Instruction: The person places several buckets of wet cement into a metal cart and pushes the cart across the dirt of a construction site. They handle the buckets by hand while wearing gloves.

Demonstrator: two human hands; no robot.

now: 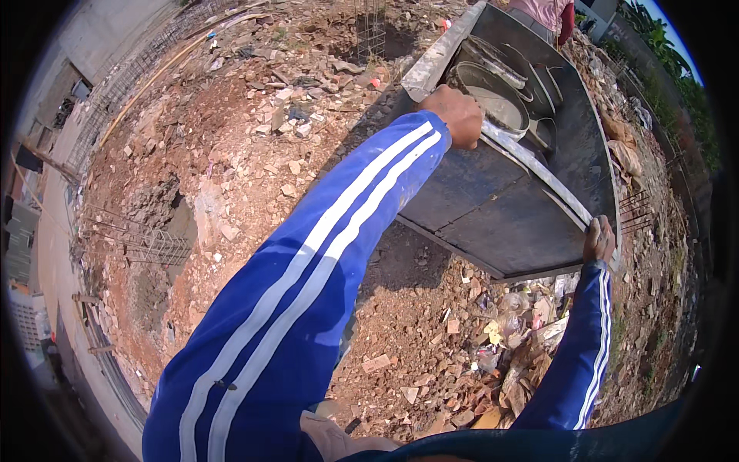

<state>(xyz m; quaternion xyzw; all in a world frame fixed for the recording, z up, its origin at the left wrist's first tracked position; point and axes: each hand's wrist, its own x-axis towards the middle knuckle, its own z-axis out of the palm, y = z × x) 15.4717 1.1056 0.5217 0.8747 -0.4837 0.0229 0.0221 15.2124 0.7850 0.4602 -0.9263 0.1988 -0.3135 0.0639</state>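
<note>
Both my arms, in blue sleeves with white stripes, reach out to a large dark metal trough. My left hand is closed round its near rim by the left corner. At the right end of that same rim, my right hand grips with its fingers wrapped over the edge. The trough is tilted and held off the ground, casting a shadow beneath. Inside it lie several round buckets or basins, one a cement-stained bucket with a handle. A person in a pink top with a red sleeve stands at its far end.
Broken brick and rubble cover the uneven ground. A pit with a rebar cage lies to the left; another rebar cage rises from a far hole. Plastic litter lies below the trough. A paved strip runs along the left.
</note>
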